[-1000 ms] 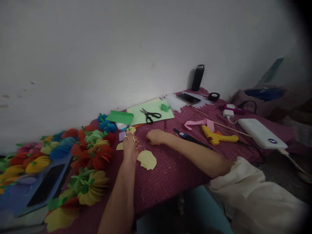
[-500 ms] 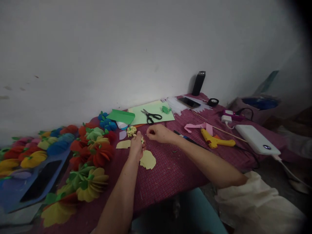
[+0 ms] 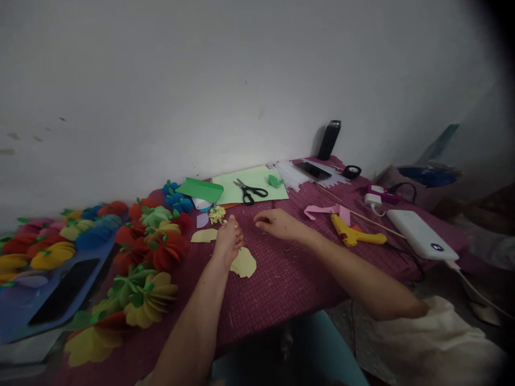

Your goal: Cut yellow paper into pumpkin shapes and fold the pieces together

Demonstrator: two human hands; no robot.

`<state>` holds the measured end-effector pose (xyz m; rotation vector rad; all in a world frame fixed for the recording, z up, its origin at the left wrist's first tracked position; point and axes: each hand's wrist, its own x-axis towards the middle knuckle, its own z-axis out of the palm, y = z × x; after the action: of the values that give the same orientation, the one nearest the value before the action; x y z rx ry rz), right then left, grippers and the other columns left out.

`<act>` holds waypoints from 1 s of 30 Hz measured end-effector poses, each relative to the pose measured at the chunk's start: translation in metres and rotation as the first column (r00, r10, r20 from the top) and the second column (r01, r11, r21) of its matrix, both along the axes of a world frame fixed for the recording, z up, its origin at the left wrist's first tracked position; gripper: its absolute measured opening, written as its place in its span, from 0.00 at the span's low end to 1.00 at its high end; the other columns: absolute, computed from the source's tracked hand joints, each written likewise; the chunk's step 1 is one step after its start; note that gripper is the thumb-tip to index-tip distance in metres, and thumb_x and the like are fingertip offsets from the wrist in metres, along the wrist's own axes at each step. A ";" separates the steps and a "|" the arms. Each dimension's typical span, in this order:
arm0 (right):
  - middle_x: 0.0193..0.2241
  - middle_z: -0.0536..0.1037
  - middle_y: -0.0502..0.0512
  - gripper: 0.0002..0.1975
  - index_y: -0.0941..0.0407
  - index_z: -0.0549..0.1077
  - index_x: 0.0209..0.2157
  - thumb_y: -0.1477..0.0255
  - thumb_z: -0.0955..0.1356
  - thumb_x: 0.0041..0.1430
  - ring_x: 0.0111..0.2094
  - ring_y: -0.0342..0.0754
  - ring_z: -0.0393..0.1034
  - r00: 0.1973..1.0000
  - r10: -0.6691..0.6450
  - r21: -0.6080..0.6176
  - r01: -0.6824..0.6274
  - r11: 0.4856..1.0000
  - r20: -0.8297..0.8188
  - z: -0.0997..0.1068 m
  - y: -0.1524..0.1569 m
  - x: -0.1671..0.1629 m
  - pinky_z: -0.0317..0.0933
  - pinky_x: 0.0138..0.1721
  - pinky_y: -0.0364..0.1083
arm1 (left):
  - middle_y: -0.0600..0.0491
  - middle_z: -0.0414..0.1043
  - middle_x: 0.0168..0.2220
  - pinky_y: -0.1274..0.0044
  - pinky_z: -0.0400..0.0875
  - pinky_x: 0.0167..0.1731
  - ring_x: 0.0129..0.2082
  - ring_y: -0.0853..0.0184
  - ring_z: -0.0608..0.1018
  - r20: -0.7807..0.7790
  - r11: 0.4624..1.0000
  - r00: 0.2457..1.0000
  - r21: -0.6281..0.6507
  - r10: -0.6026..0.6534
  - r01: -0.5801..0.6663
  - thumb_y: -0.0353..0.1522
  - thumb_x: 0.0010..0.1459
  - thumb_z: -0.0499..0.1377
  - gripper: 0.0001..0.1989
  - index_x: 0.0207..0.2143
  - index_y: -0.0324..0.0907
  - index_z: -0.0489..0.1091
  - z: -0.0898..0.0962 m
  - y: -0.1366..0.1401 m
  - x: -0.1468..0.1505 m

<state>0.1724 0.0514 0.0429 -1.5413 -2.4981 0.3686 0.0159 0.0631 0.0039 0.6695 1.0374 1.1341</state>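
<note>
My left hand (image 3: 230, 236) is closed above the table, thumb up and fingers curled in. What it grips is too small to make out. Beneath it lies a stack of pale yellow paper pieces (image 3: 244, 262), partly covered by the hand. Left of the hand rest a folded pale yellow piece (image 3: 204, 236) and a small heap of yellow and green paper scraps (image 3: 217, 214). My right hand (image 3: 277, 223) hovers to the right, apart from the left, with its fingers loosely bent and nothing visible in them. Black-handled scissors (image 3: 251, 192) lie behind on light green paper (image 3: 225, 187).
Colourful paper pumpkins (image 3: 164, 249) crowd the left side by a dark phone (image 3: 64, 292). At right lie a yellow glue gun (image 3: 356, 236), pink paper strip (image 3: 322, 210), wooden stick (image 3: 374, 221) and white power bank (image 3: 422, 233). A black bottle (image 3: 330, 140) stands at the back.
My right hand has moved right, away from my left hand, and its pinched fingers have loosened. The yellow-green bit seen at my left fingers is now hardly visible.
</note>
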 end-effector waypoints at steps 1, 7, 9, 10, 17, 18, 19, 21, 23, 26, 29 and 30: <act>0.37 0.75 0.56 0.15 0.58 0.71 0.42 0.68 0.58 0.59 0.37 0.45 0.68 0.998 -0.054 -0.010 0.054 0.998 0.038 -0.005 0.001 0.005 0.57 0.36 0.41 | 0.64 0.49 0.09 0.86 0.39 0.07 0.06 0.80 0.51 0.009 1.000 1.000 0.002 -0.006 0.006 0.45 0.49 0.53 0.19 0.18 0.42 0.52 0.002 0.000 -0.001; 0.36 0.76 0.65 0.16 0.61 0.73 0.36 0.65 0.62 0.54 0.39 0.53 0.69 0.951 -0.240 -0.001 0.245 0.970 0.197 -0.036 0.000 0.005 0.59 0.37 0.45 | 0.64 0.48 0.09 0.86 0.39 0.07 0.06 0.80 0.50 0.013 0.999 0.999 -0.007 -0.039 0.040 0.47 0.49 0.52 0.20 0.18 0.42 0.52 0.001 -0.003 0.001; 0.37 0.76 0.66 0.15 0.62 0.73 0.36 0.68 0.61 0.55 0.39 0.53 0.69 0.943 -0.261 0.016 0.264 0.964 0.204 -0.040 0.000 -0.001 0.59 0.38 0.45 | 0.64 0.49 0.10 0.86 0.39 0.07 0.07 0.80 0.51 0.000 0.999 0.999 -0.010 -0.050 0.050 0.47 0.49 0.53 0.20 0.18 0.42 0.53 -0.001 -0.003 0.002; 0.36 0.76 0.66 0.14 0.62 0.74 0.36 0.70 0.60 0.55 0.39 0.53 0.69 0.943 -0.263 0.023 0.264 0.964 0.202 -0.041 0.001 -0.002 0.59 0.37 0.45 | 0.64 0.50 0.10 0.86 0.40 0.07 0.07 0.80 0.52 -0.007 0.999 0.999 -0.010 -0.054 0.054 0.47 0.48 0.53 0.20 0.19 0.42 0.53 -0.002 -0.004 0.002; 0.31 0.77 0.58 0.12 0.58 0.74 0.33 0.72 0.60 0.55 0.32 0.48 0.70 0.980 -0.170 0.067 0.164 0.984 0.104 -0.023 0.006 0.004 0.57 0.32 0.42 | 0.61 0.55 0.11 0.86 0.42 0.08 0.08 0.80 0.55 -0.047 0.997 0.996 -0.030 -0.074 0.072 0.46 0.48 0.55 0.19 0.19 0.41 0.56 -0.007 -0.004 0.003; 0.31 0.77 0.56 0.12 0.57 0.74 0.34 0.71 0.60 0.56 0.31 0.46 0.70 0.987 -0.143 0.080 0.137 0.987 0.079 -0.018 0.004 0.004 0.56 0.31 0.41 | 0.61 0.56 0.12 0.86 0.43 0.08 0.08 0.80 0.56 -0.050 0.996 0.996 -0.036 -0.080 0.078 0.45 0.48 0.55 0.18 0.19 0.41 0.56 -0.007 -0.005 0.003; 0.31 0.77 0.54 0.12 0.56 0.74 0.34 0.71 0.60 0.57 0.31 0.45 0.69 0.992 -0.114 0.095 0.109 0.989 0.056 -0.014 0.003 0.002 0.55 0.31 0.40 | 0.61 0.56 0.12 0.86 0.43 0.08 0.08 0.79 0.57 -0.052 0.996 0.995 -0.043 -0.087 0.084 0.45 0.48 0.56 0.18 0.19 0.41 0.57 -0.007 -0.005 0.004; 0.31 0.76 0.53 0.11 0.56 0.73 0.35 0.71 0.60 0.57 0.31 0.43 0.67 0.998 -0.055 0.127 0.052 0.991 0.021 -0.008 -0.002 -0.006 0.55 0.31 0.40 | 0.60 0.58 0.13 0.86 0.44 0.08 0.08 0.78 0.59 -0.059 0.994 0.994 -0.061 -0.093 0.089 0.43 0.48 0.57 0.16 0.20 0.40 0.59 -0.008 -0.006 0.005; 0.32 0.74 0.54 0.11 0.56 0.73 0.35 0.71 0.60 0.58 0.33 0.44 0.66 1.000 -0.003 0.161 0.003 0.987 0.004 -0.006 -0.008 -0.018 0.54 0.33 0.41 | 0.59 0.59 0.13 0.85 0.46 0.08 0.09 0.77 0.61 -0.063 0.993 0.994 -0.081 -0.087 0.082 0.43 0.47 0.57 0.16 0.21 0.40 0.60 -0.009 -0.007 0.007; 0.32 0.72 0.58 0.11 0.59 0.74 0.32 0.72 0.60 0.58 0.36 0.48 0.63 0.999 0.033 0.200 -0.035 0.979 0.014 -0.007 -0.017 -0.034 0.55 0.35 0.44 | 0.60 0.58 0.12 0.85 0.48 0.08 0.09 0.76 0.62 -0.060 0.993 0.996 -0.106 -0.063 0.057 0.43 0.47 0.56 0.16 0.21 0.40 0.59 -0.012 -0.006 0.010; 0.34 0.71 0.60 0.11 0.61 0.73 0.35 0.74 0.60 0.57 0.39 0.51 0.61 0.995 0.097 0.254 -0.100 0.962 0.023 -0.009 -0.026 -0.036 0.56 0.39 0.47 | 0.62 0.55 0.11 0.85 0.46 0.08 0.08 0.77 0.59 -0.049 0.994 0.998 -0.107 -0.036 0.031 0.42 0.47 0.57 0.15 0.21 0.41 0.58 -0.014 -0.005 0.011; 0.36 0.70 0.61 0.11 0.61 0.71 0.38 0.74 0.61 0.57 0.40 0.51 0.61 0.990 0.141 0.272 -0.138 0.952 0.010 -0.009 -0.029 -0.033 0.55 0.41 0.49 | 0.62 0.55 0.11 0.85 0.44 0.08 0.08 0.78 0.58 -0.045 0.995 0.999 -0.100 -0.030 0.026 0.42 0.47 0.57 0.15 0.21 0.41 0.58 -0.014 -0.005 0.012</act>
<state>0.1392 0.0225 0.0342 -1.2592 -2.5302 0.0451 0.0279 0.0583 -0.0097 0.6318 1.1134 1.0399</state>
